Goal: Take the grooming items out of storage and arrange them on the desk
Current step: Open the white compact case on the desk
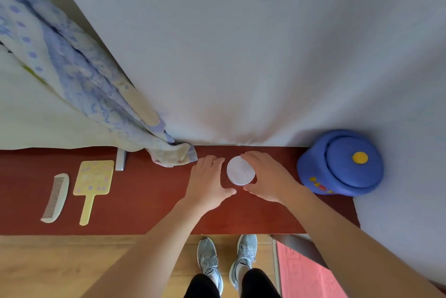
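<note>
On the desk [149,201] we counted one comb [55,197], one hand mirror [94,178], one round white case [240,170] and one blue lidded pot [342,162]. Our right hand [270,177] curled round the case at mid-desk; our left hand [207,184] lay flat just beside it, holding nothing.

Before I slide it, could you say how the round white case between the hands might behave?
The round white case looks flat and low, so it should slide, not tip. On edge, it would probably roll. The right hand spans it easily, so it is likely light.
</note>
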`<state>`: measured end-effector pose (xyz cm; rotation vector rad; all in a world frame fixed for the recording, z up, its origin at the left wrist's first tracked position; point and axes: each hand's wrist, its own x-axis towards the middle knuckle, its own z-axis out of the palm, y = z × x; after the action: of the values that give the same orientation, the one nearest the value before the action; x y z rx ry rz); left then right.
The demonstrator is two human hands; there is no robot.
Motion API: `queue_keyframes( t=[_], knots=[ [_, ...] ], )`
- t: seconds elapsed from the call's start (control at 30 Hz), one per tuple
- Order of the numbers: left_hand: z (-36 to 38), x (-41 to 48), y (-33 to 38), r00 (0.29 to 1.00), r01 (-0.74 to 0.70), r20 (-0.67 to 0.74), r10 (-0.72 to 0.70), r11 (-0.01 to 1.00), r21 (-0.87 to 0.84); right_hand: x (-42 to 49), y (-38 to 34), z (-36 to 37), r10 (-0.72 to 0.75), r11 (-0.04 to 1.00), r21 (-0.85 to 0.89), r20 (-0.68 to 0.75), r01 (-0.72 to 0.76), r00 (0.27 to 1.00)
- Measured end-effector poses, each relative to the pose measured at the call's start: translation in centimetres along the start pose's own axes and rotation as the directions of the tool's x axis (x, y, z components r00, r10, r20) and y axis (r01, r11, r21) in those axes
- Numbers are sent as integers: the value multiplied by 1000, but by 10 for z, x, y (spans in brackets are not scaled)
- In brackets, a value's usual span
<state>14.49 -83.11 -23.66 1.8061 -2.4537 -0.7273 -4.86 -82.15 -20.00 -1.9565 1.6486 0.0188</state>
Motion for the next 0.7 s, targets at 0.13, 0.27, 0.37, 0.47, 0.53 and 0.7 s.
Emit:
queue_keyframes(
  t=[0.13, 0.27, 0.37, 0.47, 0.53, 0.7],
  knots=[
    [9, 6, -1, 999, -20, -39, 20, 1000, 13, 4, 2, 5, -15, 1000, -15, 11, 15, 1000],
    [15, 11, -2, 996, -44, -79, 43, 999, -9, 8, 4, 8, -28, 1000, -11, -5, 28, 1000],
    [18, 13, -2, 993, -58, -110, 53, 997, -43, 8, 5, 10, -41, 999, -3, -19, 41, 999],
    [19, 14, -3, 991, -68, -117, 59, 995, -78, 8, 6, 11, -54, 998, 7, -35, 54, 998],
    [20, 14, -4, 991, -75, -121, 63, 993, -93, 8, 5, 11, -51, 998, 24, -43, 52, 998],
    [22, 14, -6, 989, -76, -136, 61, 991, -108, 7, 5, 8, -34, 998, 58, -46, 37, 998]
  ],
)
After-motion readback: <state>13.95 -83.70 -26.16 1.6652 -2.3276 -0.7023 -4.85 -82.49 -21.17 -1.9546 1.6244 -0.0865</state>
